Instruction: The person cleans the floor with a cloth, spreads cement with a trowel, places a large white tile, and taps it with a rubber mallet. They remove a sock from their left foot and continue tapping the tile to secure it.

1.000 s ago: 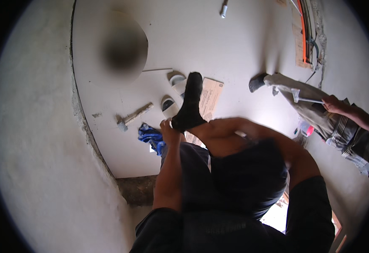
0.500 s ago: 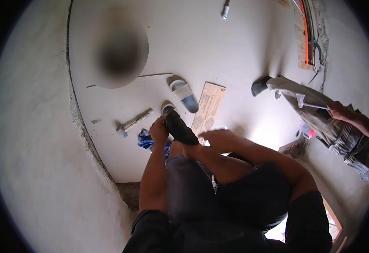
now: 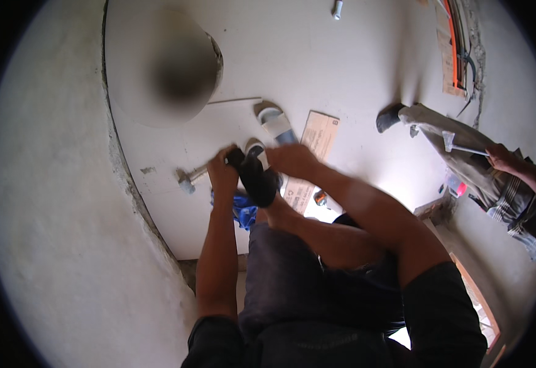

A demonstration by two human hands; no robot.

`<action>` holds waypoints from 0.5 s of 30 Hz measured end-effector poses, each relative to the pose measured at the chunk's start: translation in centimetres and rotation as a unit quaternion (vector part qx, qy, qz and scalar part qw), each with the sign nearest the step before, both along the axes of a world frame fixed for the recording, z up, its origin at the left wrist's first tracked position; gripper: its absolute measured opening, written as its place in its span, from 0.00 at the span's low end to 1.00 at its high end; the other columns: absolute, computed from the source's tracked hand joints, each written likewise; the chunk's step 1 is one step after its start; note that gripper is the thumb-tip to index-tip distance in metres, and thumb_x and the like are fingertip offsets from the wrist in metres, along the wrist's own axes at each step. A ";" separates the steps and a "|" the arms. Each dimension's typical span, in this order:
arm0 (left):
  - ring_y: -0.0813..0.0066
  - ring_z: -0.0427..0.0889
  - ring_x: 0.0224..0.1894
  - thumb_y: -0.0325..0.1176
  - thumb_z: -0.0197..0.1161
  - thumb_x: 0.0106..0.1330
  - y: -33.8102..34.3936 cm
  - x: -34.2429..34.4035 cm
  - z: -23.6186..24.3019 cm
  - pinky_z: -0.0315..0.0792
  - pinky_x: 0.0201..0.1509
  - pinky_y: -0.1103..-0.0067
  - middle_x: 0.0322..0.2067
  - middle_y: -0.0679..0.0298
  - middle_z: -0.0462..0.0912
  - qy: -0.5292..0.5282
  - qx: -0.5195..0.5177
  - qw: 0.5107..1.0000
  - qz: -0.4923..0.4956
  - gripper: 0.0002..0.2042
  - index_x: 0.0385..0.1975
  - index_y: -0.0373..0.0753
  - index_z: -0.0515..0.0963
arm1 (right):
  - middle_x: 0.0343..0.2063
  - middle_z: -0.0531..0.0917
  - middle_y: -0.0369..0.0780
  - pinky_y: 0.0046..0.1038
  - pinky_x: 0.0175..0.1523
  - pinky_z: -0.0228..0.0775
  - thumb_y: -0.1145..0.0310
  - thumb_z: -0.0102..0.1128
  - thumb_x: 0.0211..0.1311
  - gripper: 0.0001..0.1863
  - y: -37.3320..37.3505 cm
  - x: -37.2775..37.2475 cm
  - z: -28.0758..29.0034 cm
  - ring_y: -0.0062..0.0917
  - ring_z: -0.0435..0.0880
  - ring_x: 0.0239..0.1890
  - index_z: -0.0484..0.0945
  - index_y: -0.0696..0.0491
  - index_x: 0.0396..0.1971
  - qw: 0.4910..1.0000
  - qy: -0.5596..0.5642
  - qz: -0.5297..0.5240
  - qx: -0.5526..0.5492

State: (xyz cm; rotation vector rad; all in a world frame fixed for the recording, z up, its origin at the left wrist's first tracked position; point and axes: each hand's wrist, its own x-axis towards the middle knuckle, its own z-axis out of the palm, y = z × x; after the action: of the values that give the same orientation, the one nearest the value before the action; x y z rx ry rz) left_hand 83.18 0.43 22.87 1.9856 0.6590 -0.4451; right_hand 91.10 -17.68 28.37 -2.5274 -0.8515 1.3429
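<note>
A black sock point(image 3: 260, 187) covers my raised foot, which lies across my other leg. At its toe end, my left hand point(image 3: 221, 172) is closed on the dark fabric. On the opposite side of the foot, the curled fingers of my right hand point(image 3: 292, 161) grip the sock's edge, slightly blurred. Beyond the foot lies a slide sandal point(image 3: 277, 126), its mate point(image 3: 254, 146) partly hidden behind the sock. A hammer point(image 3: 186, 183) rests left of my left hand, its handle partly covered by that hand. Blue cloth point(image 3: 245, 211) shows beside my left forearm.
Flat cardboard point(image 3: 321, 136) lies past my right hand, with a small black-and-orange object point(image 3: 320, 197) nearer me. At right, another person's hand point(image 3: 502, 158) holds a hammer-like tool point(image 3: 449, 142). Walls point(image 3: 53, 202) flank the floor. A blurred round shape hides the upper left.
My right hand has moved from near the ankle up to the sock's far side. My left hand has shifted slightly farther out, toward the toe. The black-and-orange object has come into sight.
</note>
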 end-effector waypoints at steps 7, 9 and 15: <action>0.65 0.83 0.37 0.17 0.50 0.51 3.8 11.9 0.3 0.74 0.48 0.73 0.34 0.55 0.84 -0.194 -0.094 0.972 0.097 0.19 0.41 0.35 0.81 | 0.40 0.81 0.48 0.33 0.39 0.77 0.40 0.49 0.64 0.35 2.6 11.1 0.4 0.30 0.83 0.32 0.66 0.55 0.58 0.928 0.092 -0.330 0.149; 0.51 0.83 0.39 0.23 0.53 0.53 0.1 9.6 2.0 0.74 0.46 0.67 0.33 0.49 0.84 -0.105 -0.084 0.984 0.119 0.15 0.39 0.39 0.80 | 0.45 0.79 0.47 0.30 0.38 0.77 0.32 0.50 0.59 0.46 3.1 8.8 2.1 0.27 0.82 0.35 0.59 0.55 0.65 0.875 0.229 -0.388 0.176; 0.50 0.71 0.59 0.24 0.61 0.53 -9.7 -2.3 7.0 0.65 0.62 0.67 0.54 0.45 0.72 -0.111 -0.152 0.977 0.099 0.28 0.58 0.35 0.66 | 0.29 0.83 0.43 0.25 0.42 0.72 0.64 0.54 0.64 0.14 -1.7 -1.9 2.6 0.24 0.81 0.33 0.80 0.61 0.36 0.857 0.030 -0.495 0.137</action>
State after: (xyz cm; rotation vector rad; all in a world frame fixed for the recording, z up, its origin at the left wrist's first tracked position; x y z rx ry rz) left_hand 80.91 -9.28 29.83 1.6312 0.6012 -0.1862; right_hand 89.25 -19.38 31.00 -2.1140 0.2895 0.8354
